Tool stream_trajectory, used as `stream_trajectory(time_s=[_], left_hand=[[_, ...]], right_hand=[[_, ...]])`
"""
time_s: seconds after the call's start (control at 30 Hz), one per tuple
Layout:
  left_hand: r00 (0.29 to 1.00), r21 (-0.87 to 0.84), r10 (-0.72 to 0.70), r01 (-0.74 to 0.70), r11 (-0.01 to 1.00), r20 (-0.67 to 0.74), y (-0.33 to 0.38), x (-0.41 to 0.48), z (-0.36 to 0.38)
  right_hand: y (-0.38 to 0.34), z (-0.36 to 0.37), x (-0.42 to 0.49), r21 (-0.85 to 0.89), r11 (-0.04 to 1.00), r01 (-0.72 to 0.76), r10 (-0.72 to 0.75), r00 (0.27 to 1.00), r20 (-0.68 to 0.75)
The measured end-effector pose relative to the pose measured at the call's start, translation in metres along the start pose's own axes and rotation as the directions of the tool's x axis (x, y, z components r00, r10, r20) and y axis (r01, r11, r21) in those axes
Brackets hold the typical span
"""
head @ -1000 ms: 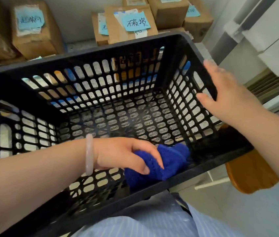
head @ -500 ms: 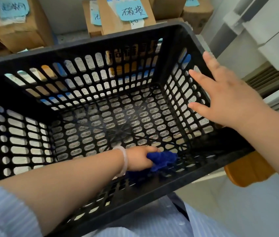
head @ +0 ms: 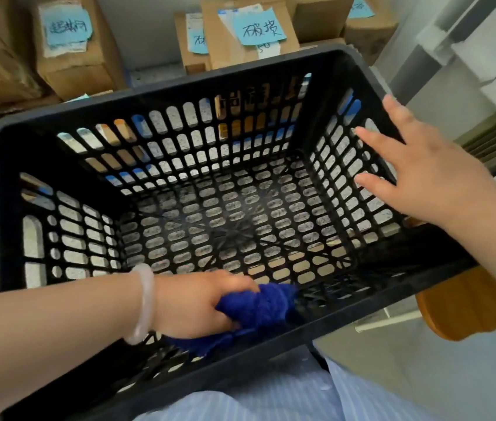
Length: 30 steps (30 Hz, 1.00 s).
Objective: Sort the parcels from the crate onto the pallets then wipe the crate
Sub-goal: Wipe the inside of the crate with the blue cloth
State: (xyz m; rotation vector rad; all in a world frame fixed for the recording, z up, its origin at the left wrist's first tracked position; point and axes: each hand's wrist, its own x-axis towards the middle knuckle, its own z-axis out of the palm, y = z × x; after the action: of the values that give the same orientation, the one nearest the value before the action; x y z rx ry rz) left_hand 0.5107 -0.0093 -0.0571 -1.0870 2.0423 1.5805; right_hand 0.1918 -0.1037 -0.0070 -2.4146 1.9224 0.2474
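Left hand grips a bunched dark-blue knitted cloth, pressed low on the near inner wall of the black perforated plastic crate, which sits close against the person's lap. No parcels inside, so sorting looks done. Wiping is underway; floor and other walls are likely left. Right hand lies flat, fingers spread, on the right wall's inside, steadying. Crate floor gives open room for strokes; corners and ribs may snag. Past the far rim, brown cardboard parcels with blue labels stand stacked.
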Motion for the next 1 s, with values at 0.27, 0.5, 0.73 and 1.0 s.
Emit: stream_trajectory(time_s=[0.27, 0.5, 0.73, 1.0], left_hand=[[0.939, 0.225, -0.34, 0.32, 0.92, 0.053, -0.025, 0.064, 0.017], [0.924, 0.122, -0.343, 0.326, 0.938, 0.172, -0.023, 0.052, 0.005], [0.957, -0.041, -0.198, 0.211, 0.977, 0.211, 0.0, -0.038, -0.026], [0.918, 0.308, -0.38, 0.332, 0.892, 0.11, -0.003, -0.068, -0.002]], right_hand=[[0.0, 0.003, 0.001, 0.003, 1.0, -0.009, 0.009, 1.0, -0.026], [0.003, 0.004, 0.003, 0.005, 1.0, -0.012, 0.012, 0.999, -0.031], [0.002, 0.007, 0.005, 0.012, 1.0, -0.022, 0.023, 0.998, -0.06], [0.015, 0.032, 0.013, 0.072, 0.997, 0.008, 0.003, 0.987, -0.16]])
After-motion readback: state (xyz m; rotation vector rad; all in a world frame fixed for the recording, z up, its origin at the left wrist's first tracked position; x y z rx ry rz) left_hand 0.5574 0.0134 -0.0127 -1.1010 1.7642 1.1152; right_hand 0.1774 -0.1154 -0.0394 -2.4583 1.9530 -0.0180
